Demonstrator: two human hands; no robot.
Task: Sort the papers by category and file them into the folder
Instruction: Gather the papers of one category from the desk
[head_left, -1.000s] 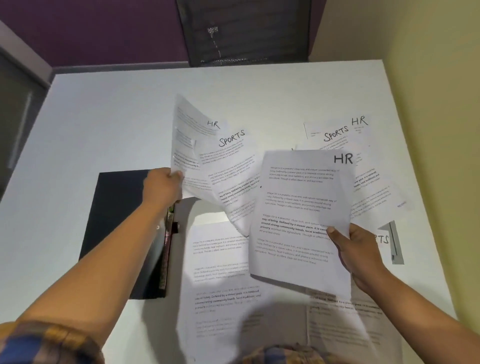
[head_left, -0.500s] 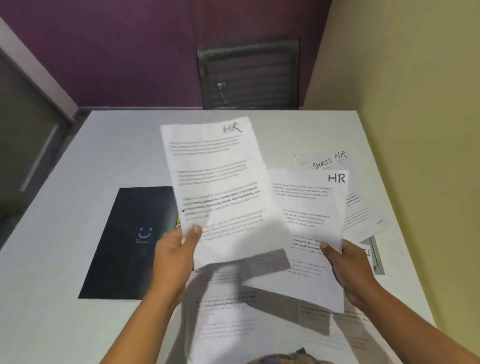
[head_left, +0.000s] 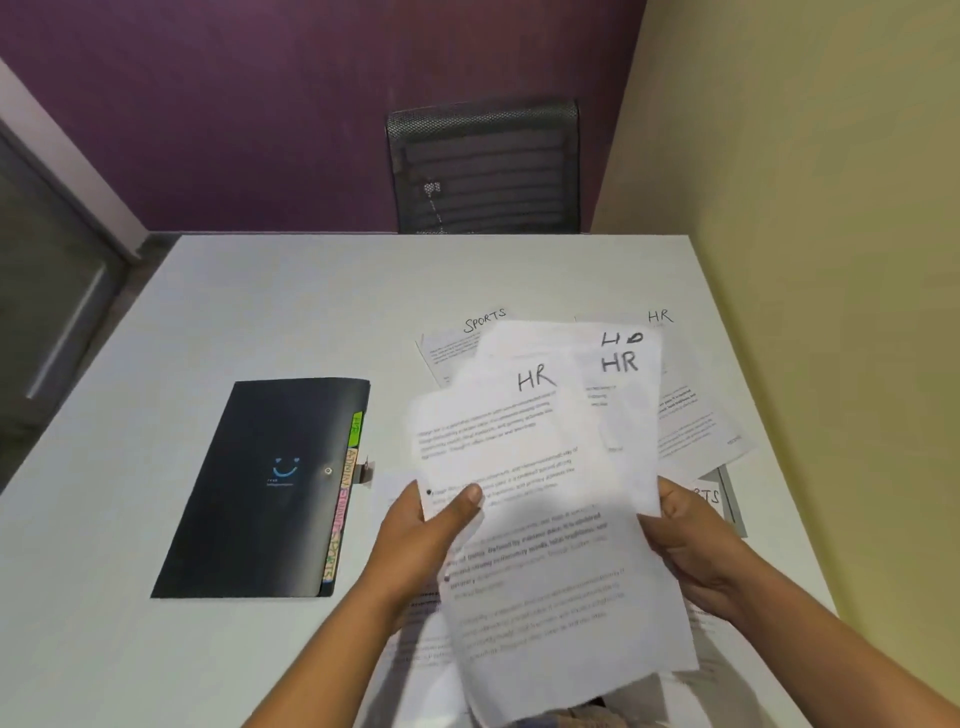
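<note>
White table (head_left: 218, 312): black folder (head_left: 249, 499), loose papers (head_left: 696, 431).

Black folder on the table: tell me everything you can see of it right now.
The black plastic-looking folder lies flat and closed on the white table, slightly skewed. Its cover shows a small blue smiley logo and a round snap button. Coloured index tabs line its right edge, a green one farthest away, then pinkish ones; their handwriting is blurred. A small strap end sticks out beside the button. Only the table touches it.
</note>
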